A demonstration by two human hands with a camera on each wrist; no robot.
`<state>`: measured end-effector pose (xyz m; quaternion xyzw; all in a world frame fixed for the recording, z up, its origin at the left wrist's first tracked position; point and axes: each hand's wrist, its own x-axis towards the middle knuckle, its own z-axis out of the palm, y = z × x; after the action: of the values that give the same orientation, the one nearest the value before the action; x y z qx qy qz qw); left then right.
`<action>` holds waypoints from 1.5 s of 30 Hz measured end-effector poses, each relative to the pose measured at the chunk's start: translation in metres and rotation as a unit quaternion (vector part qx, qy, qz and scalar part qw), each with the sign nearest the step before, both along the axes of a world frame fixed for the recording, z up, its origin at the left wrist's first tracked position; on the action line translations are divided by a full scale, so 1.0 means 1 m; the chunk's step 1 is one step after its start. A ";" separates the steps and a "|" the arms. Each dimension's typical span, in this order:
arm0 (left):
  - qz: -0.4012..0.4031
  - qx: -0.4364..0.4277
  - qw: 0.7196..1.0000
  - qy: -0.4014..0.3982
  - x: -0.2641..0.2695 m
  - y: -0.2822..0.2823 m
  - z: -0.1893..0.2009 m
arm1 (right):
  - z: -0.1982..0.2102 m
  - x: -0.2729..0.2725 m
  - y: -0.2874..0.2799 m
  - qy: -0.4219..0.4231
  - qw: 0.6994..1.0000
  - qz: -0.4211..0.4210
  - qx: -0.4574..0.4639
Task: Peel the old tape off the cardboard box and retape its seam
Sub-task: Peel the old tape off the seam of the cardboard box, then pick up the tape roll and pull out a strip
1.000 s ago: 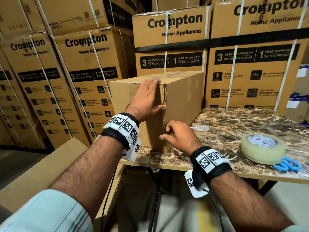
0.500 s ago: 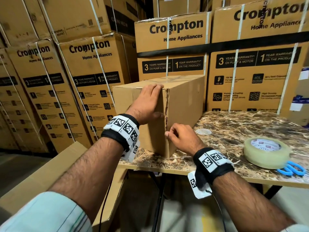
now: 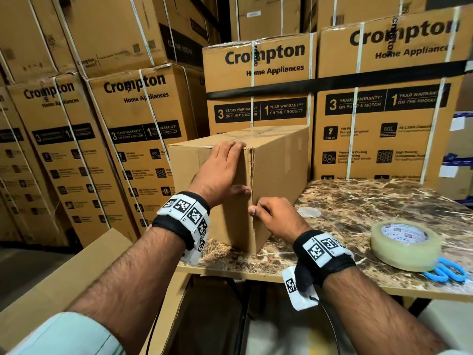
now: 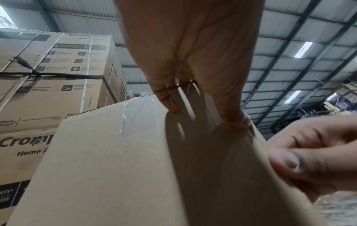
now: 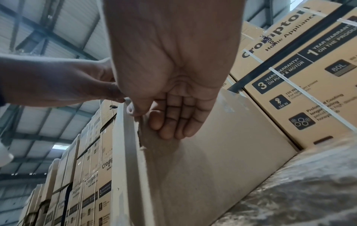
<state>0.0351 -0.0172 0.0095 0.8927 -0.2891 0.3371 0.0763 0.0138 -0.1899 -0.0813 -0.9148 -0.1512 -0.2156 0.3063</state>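
Note:
A plain cardboard box [image 3: 279, 170] stands on the marble table [image 3: 358, 213] with one vertical corner turned toward me. My left hand [image 3: 222, 170] lies flat on its left face, fingers up to the top edge and thumb beside the corner. My right hand [image 3: 271, 213] is curled at that corner, about halfway up. Thumb and forefinger pinch the old tape [image 5: 125, 145], a pale strip running along the torn seam [image 3: 252, 175]. In the right wrist view the other fingers [image 5: 173, 125] rest on the box's right face [image 5: 212, 152]. Clear tape [image 4: 123, 116] also crosses the top.
A roll of clear tape [image 3: 405, 245] lies at the table's right front, blue scissors [image 3: 445, 272] just beside it. Strapped Crompton cartons [image 3: 256, 80] are stacked close behind and to the left. A large flat carton [image 3: 76, 272] leans below the table's left edge.
My right hand has crept upward along the corner seam. The left hand has stayed flat on the box. The head view has dipped slightly.

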 end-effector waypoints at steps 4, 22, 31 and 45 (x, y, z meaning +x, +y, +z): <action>0.003 0.010 1.000 -0.004 0.001 0.000 0.001 | 0.007 0.000 -0.001 -0.006 0.999 -0.005 -0.049; 0.022 -0.054 0.998 -0.036 0.013 -0.015 0.026 | 0.075 0.010 -0.004 -0.107 0.986 -0.067 -0.107; 0.027 -0.136 0.990 -0.042 0.006 -0.022 0.013 | 0.073 0.001 0.000 -0.060 0.994 -0.072 -0.049; -0.022 -0.195 0.980 -0.007 -0.059 -0.017 -0.016 | 0.074 -0.056 -0.016 -0.151 0.981 -0.077 -0.098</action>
<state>-0.0239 -0.0340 -0.0068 0.8516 -0.2380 0.3913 0.2549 -0.0424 -0.2056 -0.0069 -0.9060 -0.1454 -0.3586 0.1715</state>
